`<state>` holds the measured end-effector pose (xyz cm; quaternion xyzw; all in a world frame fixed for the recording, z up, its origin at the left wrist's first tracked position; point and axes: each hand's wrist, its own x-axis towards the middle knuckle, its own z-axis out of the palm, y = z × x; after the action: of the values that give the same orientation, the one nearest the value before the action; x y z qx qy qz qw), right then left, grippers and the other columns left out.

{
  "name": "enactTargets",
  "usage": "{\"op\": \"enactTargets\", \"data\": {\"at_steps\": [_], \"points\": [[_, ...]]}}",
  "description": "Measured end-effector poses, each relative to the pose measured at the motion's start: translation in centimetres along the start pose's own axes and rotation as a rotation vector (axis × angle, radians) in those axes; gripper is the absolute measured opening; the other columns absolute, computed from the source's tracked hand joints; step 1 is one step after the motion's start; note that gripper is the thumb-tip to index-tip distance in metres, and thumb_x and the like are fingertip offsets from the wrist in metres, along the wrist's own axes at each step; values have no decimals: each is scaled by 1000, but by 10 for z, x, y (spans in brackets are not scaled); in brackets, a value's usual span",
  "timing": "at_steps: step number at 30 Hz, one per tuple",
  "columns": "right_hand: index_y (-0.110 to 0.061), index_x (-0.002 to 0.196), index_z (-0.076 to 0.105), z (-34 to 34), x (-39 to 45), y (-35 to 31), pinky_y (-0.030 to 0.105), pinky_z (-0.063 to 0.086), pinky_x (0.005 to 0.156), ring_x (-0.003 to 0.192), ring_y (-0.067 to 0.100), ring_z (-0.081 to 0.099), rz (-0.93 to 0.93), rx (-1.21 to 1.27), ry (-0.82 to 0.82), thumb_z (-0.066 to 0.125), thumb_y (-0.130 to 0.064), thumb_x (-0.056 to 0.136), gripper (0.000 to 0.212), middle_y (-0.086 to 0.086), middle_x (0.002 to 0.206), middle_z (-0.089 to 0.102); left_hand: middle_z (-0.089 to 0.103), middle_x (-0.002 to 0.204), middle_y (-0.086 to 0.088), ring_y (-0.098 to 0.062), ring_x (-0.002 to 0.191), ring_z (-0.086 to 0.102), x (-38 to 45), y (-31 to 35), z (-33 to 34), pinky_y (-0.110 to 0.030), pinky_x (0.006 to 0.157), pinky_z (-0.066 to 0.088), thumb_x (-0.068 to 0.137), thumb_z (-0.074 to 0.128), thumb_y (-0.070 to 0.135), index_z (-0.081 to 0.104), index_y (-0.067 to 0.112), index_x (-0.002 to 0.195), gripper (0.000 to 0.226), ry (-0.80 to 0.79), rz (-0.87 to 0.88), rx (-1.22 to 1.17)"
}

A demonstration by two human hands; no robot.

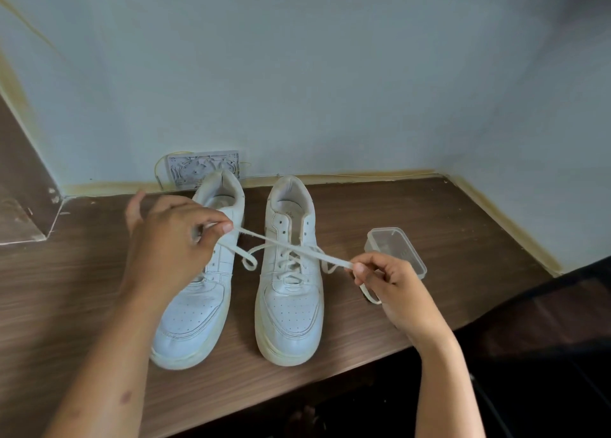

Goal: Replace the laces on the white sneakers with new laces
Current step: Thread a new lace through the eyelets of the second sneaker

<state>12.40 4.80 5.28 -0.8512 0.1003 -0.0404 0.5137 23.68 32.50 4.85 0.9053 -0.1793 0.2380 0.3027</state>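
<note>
Your left hand and right hand each pinch the lace, stretched diagonally across the right-frame sneaker.

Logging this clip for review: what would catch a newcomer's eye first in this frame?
A flat white lace stretched taut between the left hand and right hand, crossing above the right-side white leather sneaker, which is partly laced. The other white leather sneaker stands beside it on the brown wooden table. A small clear plastic container sits just behind the right hand.
</note>
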Motion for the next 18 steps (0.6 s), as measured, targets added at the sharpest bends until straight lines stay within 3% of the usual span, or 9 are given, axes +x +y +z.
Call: {"op": "enactTargets", "data": {"at_steps": [4,6,8,11,14,18], "points": [[-24,100,73,3,1,0,10,43,67,75,-3,62,5,-46,129,53,-7,99,26,-10,77,71,67,76,14,-17,98,59,-1,-1,-1,-56,112,16,80,77,39,74,33,77,7,7,-9,18],[-24,102,73,5,3,-1,8,45,70,80,-2,65,-22,-55,242,53,-2,98,30,-6,80,70,63,70,18,-9,94,55,-1,-2,-5,-51,114,14,74,66,46,66,37,67,11,-9,-8,-46],[-21,102,71,8,4,-4,9,48,70,81,-1,67,-62,-27,371,54,0,97,27,-1,87,70,57,60,15,-3,89,53,-1,-3,-9,-43,114,14,66,54,48,55,39,58,12,-45,40,-130],[-18,97,67,11,3,-10,18,54,68,75,5,70,-105,48,487,66,-3,91,16,-1,86,69,59,61,12,-2,93,54,-3,-5,-8,-40,113,15,65,51,44,55,31,54,18,-104,144,-186],[-18,93,68,14,4,-14,24,55,70,73,11,71,-90,126,405,80,-8,78,22,-4,78,74,62,67,17,-4,88,55,-1,-4,-2,-39,111,23,73,51,45,63,30,61,22,-140,196,-187],[-15,94,69,27,10,-16,29,55,78,84,16,73,-150,250,240,75,-1,81,20,2,85,76,67,79,21,-2,82,59,2,16,11,-31,94,40,87,57,43,76,28,82,24,-93,294,-289]]}}
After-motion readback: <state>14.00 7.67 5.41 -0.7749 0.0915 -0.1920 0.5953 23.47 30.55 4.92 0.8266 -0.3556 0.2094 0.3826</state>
